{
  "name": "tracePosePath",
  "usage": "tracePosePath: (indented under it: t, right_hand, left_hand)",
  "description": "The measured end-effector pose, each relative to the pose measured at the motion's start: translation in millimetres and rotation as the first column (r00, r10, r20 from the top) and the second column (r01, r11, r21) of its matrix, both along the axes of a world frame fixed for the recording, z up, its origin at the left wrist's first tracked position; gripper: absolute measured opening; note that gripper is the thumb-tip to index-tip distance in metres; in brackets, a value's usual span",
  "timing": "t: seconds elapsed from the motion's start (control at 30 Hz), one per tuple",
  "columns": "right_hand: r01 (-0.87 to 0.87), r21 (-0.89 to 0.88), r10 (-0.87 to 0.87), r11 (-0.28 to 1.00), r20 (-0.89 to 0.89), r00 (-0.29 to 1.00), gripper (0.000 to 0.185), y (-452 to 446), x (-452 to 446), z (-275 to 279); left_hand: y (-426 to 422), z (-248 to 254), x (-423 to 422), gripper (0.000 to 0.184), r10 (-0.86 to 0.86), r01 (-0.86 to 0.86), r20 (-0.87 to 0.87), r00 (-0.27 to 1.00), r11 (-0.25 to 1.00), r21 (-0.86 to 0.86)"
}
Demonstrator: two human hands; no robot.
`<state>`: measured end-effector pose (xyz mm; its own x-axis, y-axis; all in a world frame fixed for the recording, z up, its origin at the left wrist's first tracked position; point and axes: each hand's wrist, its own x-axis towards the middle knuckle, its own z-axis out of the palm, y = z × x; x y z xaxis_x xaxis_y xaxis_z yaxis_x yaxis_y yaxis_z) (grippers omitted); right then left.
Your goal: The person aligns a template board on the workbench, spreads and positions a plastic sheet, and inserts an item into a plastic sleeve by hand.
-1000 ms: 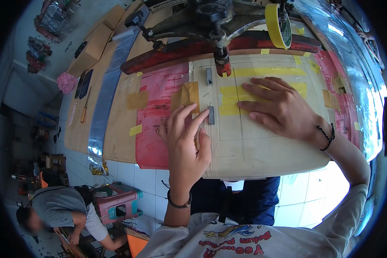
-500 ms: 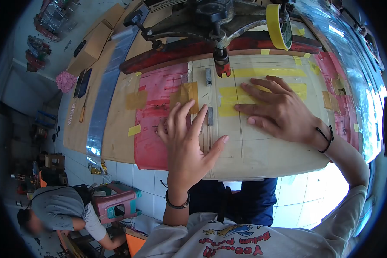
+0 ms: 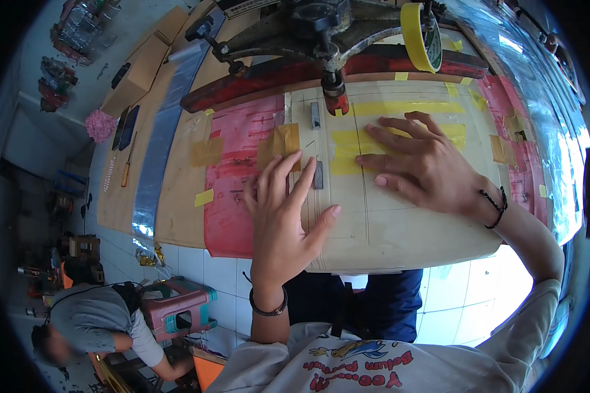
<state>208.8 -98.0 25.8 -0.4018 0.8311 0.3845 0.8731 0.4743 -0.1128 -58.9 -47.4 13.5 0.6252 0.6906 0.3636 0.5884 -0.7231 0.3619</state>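
My left hand (image 3: 283,219) rests with fingers spread on the board (image 3: 406,232), partly over the red sheet (image 3: 229,223) and brown tape. Its index fingertip is beside the lower grey metal strip (image 3: 318,175); whether they touch I cannot tell. A second grey strip (image 3: 315,116) lies farther up. My right hand (image 3: 432,167) lies spread and palm down across the yellow tape strips (image 3: 347,152) on the board, holding nothing. Above both hands is the black machine frame (image 3: 321,19) with a red-tipped head (image 3: 335,98) pointing down at the board.
A yellow tape roll (image 3: 413,39) hangs on the machine beside a long red bar (image 3: 262,80). Left are a screwdriver (image 3: 126,171), a phone (image 3: 130,126) and a cardboard box (image 3: 137,75). Another person (image 3: 98,318) bends by a stool (image 3: 177,308) at lower left.
The thumb of my left hand has swung away from its index finger, which has shifted slightly left of the lower strip. My right hand has hardly moved. The other person has shifted slightly.
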Motion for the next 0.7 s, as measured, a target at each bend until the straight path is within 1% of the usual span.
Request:
tracePosePath:
  t: [0.03,0.13,0.33,0.43,0.53,0.7]
  right_hand:
    - [0.005,0.009,-0.005,1.000,0.011,1.000,0.034,0.0,-0.4,0.5]
    - [-0.005,-0.088,-0.002,0.996,-0.070,0.998,0.036,0.4,-1.6,1.4]
    - [-0.004,-0.042,0.002,0.999,-0.066,0.998,0.035,0.4,-2.9,0.2]
    - [-0.004,-0.009,0.004,1.000,-0.031,0.999,0.033,-0.1,-1.7,-1.1]
    - [-0.006,-0.002,0.006,1.000,-0.021,1.000,0.031,-1.0,-0.6,-2.1]
    - [-0.020,0.025,0.021,0.999,-0.017,1.000,0.030,-1.2,-0.9,-3.0]
  left_hand:
    - [0.8,-0.2,-0.3,0.064,-0.010,0.010,0.002,1.000,1.000,0.000]
    - [1.7,-0.4,-0.5,0.062,-0.026,0.026,0.000,1.000,1.000,0.012]
    - [1.9,-3.7,-1.1,0.052,-0.022,0.022,0.035,0.999,1.000,0.016]
    - [2.9,-7.4,-1.0,0.046,-0.005,0.004,0.060,0.998,1.000,0.014]
    - [2.4,-7.5,0.5,0.044,0.004,-0.004,0.081,0.997,1.000,0.005]
    - [1.5,-5.0,1.8,0.049,-0.001,-0.001,0.063,0.998,0.999,0.037]
